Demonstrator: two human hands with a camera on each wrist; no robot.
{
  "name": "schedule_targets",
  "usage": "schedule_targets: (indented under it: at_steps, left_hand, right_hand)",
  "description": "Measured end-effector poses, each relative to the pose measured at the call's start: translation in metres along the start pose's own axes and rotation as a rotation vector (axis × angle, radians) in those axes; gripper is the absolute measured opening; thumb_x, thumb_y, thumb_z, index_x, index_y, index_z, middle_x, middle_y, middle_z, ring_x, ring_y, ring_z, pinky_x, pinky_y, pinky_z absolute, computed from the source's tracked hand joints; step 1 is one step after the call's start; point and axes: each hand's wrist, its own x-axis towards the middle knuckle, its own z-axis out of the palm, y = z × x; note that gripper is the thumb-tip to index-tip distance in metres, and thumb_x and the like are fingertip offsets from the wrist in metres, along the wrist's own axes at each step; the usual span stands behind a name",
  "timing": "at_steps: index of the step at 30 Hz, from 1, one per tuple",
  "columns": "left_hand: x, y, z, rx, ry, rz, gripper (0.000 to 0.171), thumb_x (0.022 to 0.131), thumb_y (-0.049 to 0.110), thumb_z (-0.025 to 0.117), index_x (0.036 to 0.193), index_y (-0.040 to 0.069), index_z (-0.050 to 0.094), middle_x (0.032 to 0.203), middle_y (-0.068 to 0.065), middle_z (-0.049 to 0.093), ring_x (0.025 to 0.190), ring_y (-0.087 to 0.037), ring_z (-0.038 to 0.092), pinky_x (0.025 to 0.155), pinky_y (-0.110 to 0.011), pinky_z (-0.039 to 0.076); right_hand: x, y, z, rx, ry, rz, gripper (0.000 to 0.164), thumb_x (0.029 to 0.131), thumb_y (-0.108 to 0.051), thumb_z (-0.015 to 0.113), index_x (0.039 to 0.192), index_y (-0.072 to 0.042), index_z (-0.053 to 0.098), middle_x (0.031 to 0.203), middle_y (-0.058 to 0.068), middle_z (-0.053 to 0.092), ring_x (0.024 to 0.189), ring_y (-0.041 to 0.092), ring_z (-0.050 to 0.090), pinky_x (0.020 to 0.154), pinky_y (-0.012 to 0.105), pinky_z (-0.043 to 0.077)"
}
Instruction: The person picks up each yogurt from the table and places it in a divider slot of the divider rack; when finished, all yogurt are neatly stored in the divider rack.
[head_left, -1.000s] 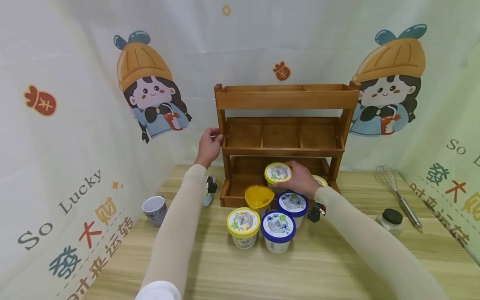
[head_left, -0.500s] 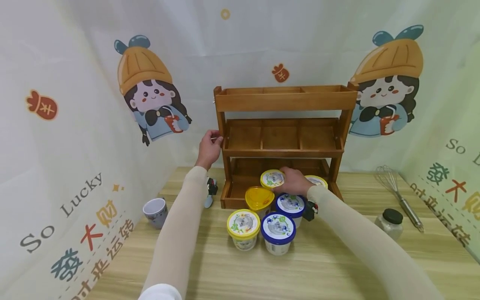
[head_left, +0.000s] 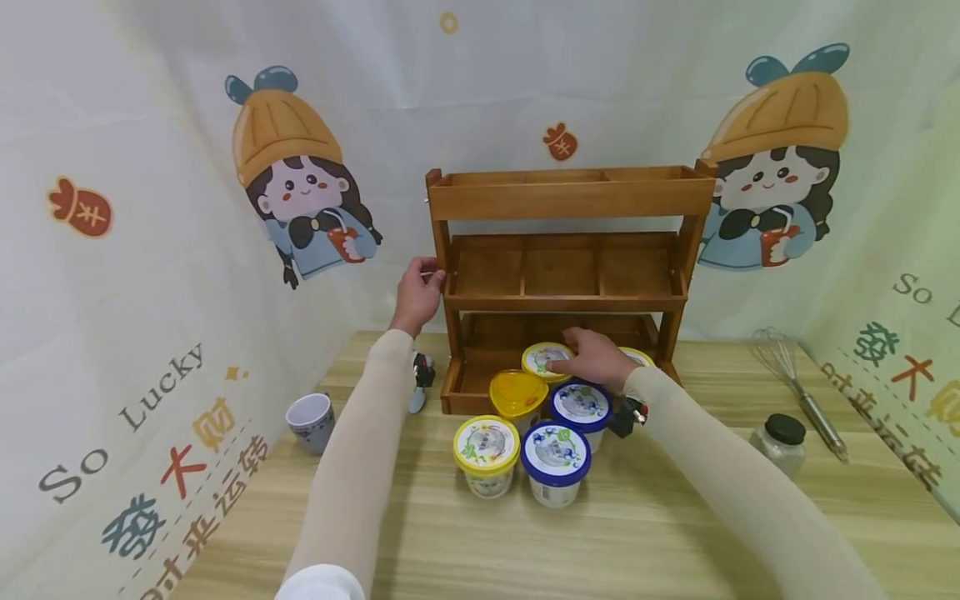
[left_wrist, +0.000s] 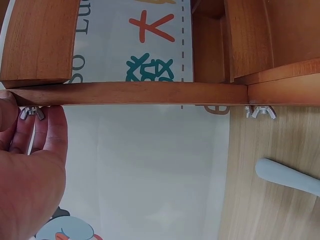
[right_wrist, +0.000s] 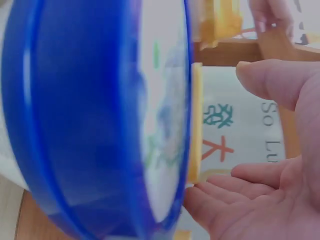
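My left hand (head_left: 418,293) holds the left post (left_wrist: 140,93) of a brown wooden tiered rack (head_left: 573,200), fingers around a wing nut (left_wrist: 32,113). In the head view, a yellow-lidded tub (head_left: 546,358) stands at the rack's lowest tier, its lower part hidden. Over it my right hand (head_left: 598,358) has thumb and fingers spread, gripping nothing. A blue-lidded tub (head_left: 581,404) sits just in front and fills much of the right wrist view. Nearer me are another blue-lidded tub (head_left: 556,454), a white-topped yellow-lidded tub (head_left: 486,450) and a tub with a clear orange lid (head_left: 518,393).
Another yellow-lidded tub (head_left: 636,357) shows partly behind my right wrist. A patterned cup (head_left: 311,421) stands at the left, beyond it a light blue utensil (left_wrist: 287,175). Rightward are a black-capped jar (head_left: 782,442) and a whisk (head_left: 804,396). Printed cloth (head_left: 480,92) hangs behind the table.
My right hand has lowered the yellow-lidded tub, which was tilted in its grip, onto the lowest tier and let go, its fingers now spread. The left hand stays at the post.
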Motion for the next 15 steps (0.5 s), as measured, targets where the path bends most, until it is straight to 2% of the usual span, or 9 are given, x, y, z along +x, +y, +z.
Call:
schedule_targets:
  at_steps: [8,15]
  left_hand:
    - [0.0,0.001,0.0,-0.006,-0.002,0.004,0.033,0.111,0.017,0.055,0.141,0.004,0.054,0.144,-0.018,0.059,0.134,-0.034,0.059,0.112,-0.049,0.052]
    - [0.002,-0.001,0.0,0.002,-0.002,-0.013,0.034,0.111,0.019,0.055,0.143,0.005,0.055,0.145,-0.016,0.059,0.135,-0.031,0.059,0.112,-0.047,0.052]
  right_hand:
    - [-0.021,0.001,-0.002,0.029,0.074,-0.081,0.077,0.099,-0.043,0.073,0.158,-0.004,0.044,0.16,0.021,0.05,0.145,0.041,0.052,0.12,0.058,0.044]
    - [-0.049,0.01,-0.004,0.091,0.109,-0.138,0.066,0.1,-0.035,0.074,0.153,-0.002,0.051,0.153,0.022,0.056,0.14,0.042,0.055,0.115,0.055,0.05]
